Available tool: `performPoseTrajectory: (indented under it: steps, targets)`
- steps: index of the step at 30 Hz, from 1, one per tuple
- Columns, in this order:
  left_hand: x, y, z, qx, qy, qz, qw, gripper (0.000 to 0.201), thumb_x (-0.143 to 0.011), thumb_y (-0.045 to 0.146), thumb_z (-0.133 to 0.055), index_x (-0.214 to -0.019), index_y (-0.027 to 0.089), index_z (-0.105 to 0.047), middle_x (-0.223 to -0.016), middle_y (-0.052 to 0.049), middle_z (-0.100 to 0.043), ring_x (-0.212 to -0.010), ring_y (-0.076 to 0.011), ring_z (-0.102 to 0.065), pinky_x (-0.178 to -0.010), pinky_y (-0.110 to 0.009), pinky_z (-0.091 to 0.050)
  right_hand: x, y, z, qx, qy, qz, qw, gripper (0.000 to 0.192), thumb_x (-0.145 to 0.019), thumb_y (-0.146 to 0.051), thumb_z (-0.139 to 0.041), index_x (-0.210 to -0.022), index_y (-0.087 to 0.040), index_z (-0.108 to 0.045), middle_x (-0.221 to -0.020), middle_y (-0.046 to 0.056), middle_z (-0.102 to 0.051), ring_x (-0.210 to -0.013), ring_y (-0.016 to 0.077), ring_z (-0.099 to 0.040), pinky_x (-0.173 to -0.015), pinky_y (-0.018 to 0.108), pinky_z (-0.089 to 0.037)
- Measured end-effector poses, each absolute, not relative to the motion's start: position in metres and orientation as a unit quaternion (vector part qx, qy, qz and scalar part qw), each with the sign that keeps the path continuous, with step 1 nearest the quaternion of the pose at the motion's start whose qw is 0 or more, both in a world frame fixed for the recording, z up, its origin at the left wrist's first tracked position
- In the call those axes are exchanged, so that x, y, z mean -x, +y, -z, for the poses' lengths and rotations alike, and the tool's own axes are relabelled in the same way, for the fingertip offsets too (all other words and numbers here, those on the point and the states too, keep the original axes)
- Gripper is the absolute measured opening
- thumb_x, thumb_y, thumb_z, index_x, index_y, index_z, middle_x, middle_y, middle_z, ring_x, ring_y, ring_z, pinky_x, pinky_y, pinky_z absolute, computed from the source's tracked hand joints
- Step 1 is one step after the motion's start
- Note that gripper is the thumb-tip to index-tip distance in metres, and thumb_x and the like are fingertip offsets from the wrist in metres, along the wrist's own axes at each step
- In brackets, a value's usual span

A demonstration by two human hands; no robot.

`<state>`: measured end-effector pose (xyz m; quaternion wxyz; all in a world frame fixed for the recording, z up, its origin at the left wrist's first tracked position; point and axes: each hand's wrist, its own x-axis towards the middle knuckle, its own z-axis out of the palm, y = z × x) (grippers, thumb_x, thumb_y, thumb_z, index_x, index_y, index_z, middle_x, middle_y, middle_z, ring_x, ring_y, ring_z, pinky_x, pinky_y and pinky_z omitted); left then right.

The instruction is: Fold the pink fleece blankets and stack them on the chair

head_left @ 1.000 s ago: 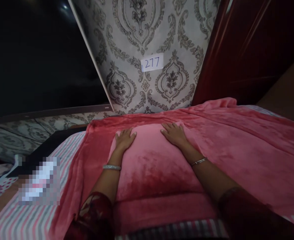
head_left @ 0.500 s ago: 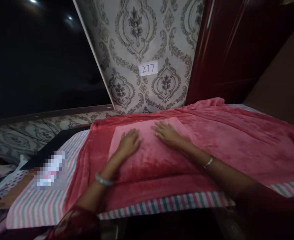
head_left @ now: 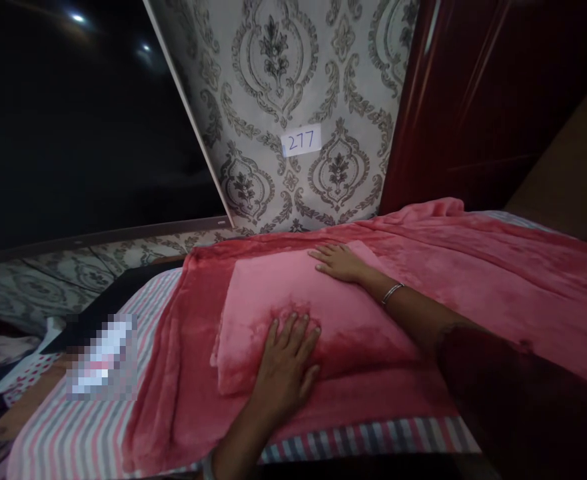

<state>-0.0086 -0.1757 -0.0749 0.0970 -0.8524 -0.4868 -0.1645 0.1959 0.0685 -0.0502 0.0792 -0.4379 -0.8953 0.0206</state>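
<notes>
At the far left edge of the bed, a pink-and-grey striped sheet (head_left: 73,433) lies bare, with a blurred-out patch on it that cannot be read. A dark flat shape sits past the sheet's far left corner, too dim to name. Next comes a red plush blanket (head_left: 498,280), spread over the sheet from just right of the left edge across to the right edge, its near hem leaving a strip of stripes showing along the near edge of the bed.

On the blanket, toward the bed's left half, lies a folded pink blanket (head_left: 283,293), a lighter rectangle with its far edge close to the bed's far edge. The left hand (head_left: 286,363) rests flat on the near edge of this folded piece, fingers spread and pointing away from the person, palm down, gripping nothing. The right hand (head_left: 338,262) lies flat on the far right corner of the same folded piece, fingers stretched toward the left, also pressing rather than grasping; a thin bangle (head_left: 392,292) circles its wrist.

Behind the bed stands a wall with grey damask wallpaper (head_left: 273,80), bearing a small white label (head_left: 301,140) handwritten "277". To the right is a dark red wardrobe door (head_left: 483,100).
</notes>
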Motion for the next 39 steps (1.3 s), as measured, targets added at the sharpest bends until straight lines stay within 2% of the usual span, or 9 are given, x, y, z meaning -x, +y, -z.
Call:
performPoseTrajectory:
  steps: [5, 12, 16, 19, 21, 28, 32, 35, 39]
  targets:
    - [0.01, -0.176, 0.079, 0.85, -0.486, 0.177, 0.095, 0.064, -0.089, 0.027, -0.058, -0.151, 0.026, -0.042, -0.159, -0.007, -0.039, -0.149, -0.0307, -0.03, -0.122, -0.059, -0.021, -0.197, 0.077, 0.057, 0.491, -0.867, -0.029, 0.08, 0.06, -0.102, -0.052, -0.029, -0.156, -0.027, -0.035, -0.161, 0.009, -0.033, -0.148, 0.0305, -0.03, -0.119, 0.055, -0.02]
    - [0.018, -0.178, 0.086, 0.84, -0.468, 0.244, 0.126, 0.055, -0.092, 0.022, -0.052, -0.146, 0.025, -0.048, -0.151, -0.01, -0.05, -0.144, -0.0271, -0.04, -0.12, -0.057, -0.03, -0.185, 0.064, 0.034, 0.509, -0.858, -0.047, 0.055, 0.061, -0.102, -0.051, -0.03, -0.158, -0.027, -0.028, -0.164, 0.009, -0.025, -0.151, 0.0304, -0.02, -0.119, 0.056, -0.02]
    - [0.026, -0.192, 0.094, 0.78, -0.511, 0.309, 0.189, 0.056, -0.091, 0.015, -0.047, -0.146, 0.026, -0.048, -0.146, -0.01, -0.055, -0.142, -0.0274, -0.043, -0.119, -0.06, -0.028, -0.143, 0.02, 0.02, 0.356, -0.929, -0.033, 0.092, 0.059, -0.102, -0.054, -0.031, -0.157, -0.033, -0.03, -0.166, 0.006, -0.019, -0.153, 0.0311, -0.014, -0.119, 0.058, -0.015]
    - [0.027, -0.202, 0.102, 0.738, -0.578, 0.288, 0.195, 0.063, -0.088, 0.02, -0.051, -0.15, 0.027, -0.043, -0.155, -0.011, -0.043, -0.147, -0.0356, -0.033, -0.115, -0.069, -0.027, -0.112, -0.009, 0.023, 0.184, -0.979, -0.058, 0.064, 0.057, -0.103, -0.057, -0.031, -0.156, -0.038, -0.031, -0.165, 0.002, -0.02, -0.153, 0.0273, -0.012, -0.12, 0.059, -0.01]
    - [0.027, -0.205, 0.106, 0.726, -0.607, 0.261, 0.189, 0.067, -0.086, 0.024, -0.055, -0.151, 0.03, -0.042, -0.16, -0.011, -0.035, -0.149, -0.0405, -0.026, -0.112, -0.073, -0.027, -0.101, -0.008, 0.027, 0.15, -0.985, -0.067, 0.05, 0.057, -0.102, -0.057, -0.032, -0.156, -0.037, -0.031, -0.165, 0.002, -0.021, -0.153, 0.0266, -0.012, -0.12, 0.06, -0.009]
    - [0.031, -0.202, 0.118, 0.722, -0.627, 0.229, 0.18, 0.07, -0.086, 0.034, -0.058, -0.153, 0.037, -0.037, -0.162, -0.005, -0.032, -0.15, -0.0385, -0.024, -0.114, -0.071, -0.027, -0.099, 0.068, 0.041, 0.378, -0.921, -0.073, 0.05, 0.059, -0.103, -0.051, -0.029, -0.158, -0.029, -0.029, -0.163, 0.007, -0.026, -0.15, 0.0286, -0.024, -0.119, 0.055, -0.021]
    - [0.03, -0.198, 0.125, 0.714, -0.629, 0.24, 0.192, 0.071, -0.085, 0.041, -0.061, -0.152, 0.037, -0.039, -0.162, -0.005, -0.033, -0.15, -0.0385, -0.024, -0.115, -0.069, -0.025, -0.101, 0.08, 0.048, 0.402, -0.909, -0.088, 0.065, 0.06, -0.104, -0.049, -0.025, -0.158, -0.025, -0.031, -0.16, 0.007, -0.035, -0.147, 0.0262, -0.033, -0.119, 0.049, -0.026]
    - [0.027, -0.201, 0.122, 0.711, -0.617, 0.273, 0.197, 0.065, -0.086, 0.035, -0.061, -0.149, 0.032, -0.045, -0.16, -0.006, -0.036, -0.15, -0.036, -0.025, -0.118, -0.065, -0.022, -0.098, 0.077, 0.042, 0.418, -0.902, -0.095, 0.048, 0.06, -0.104, -0.049, -0.025, -0.159, -0.026, -0.027, -0.162, 0.008, -0.03, -0.149, 0.0272, -0.028, -0.119, 0.052, -0.023]
    - [0.033, -0.211, 0.114, 0.681, -0.598, 0.355, 0.229, 0.05, -0.089, 0.024, -0.057, -0.14, 0.025, -0.055, -0.156, -0.009, -0.044, -0.149, -0.0314, -0.03, -0.121, -0.063, -0.013, -0.077, 0.052, 0.021, 0.385, -0.919, -0.064, 0.053, 0.063, -0.102, -0.056, -0.032, -0.16, -0.031, -0.022, -0.166, 0.008, -0.014, -0.153, 0.0331, -0.011, -0.119, 0.062, -0.013]
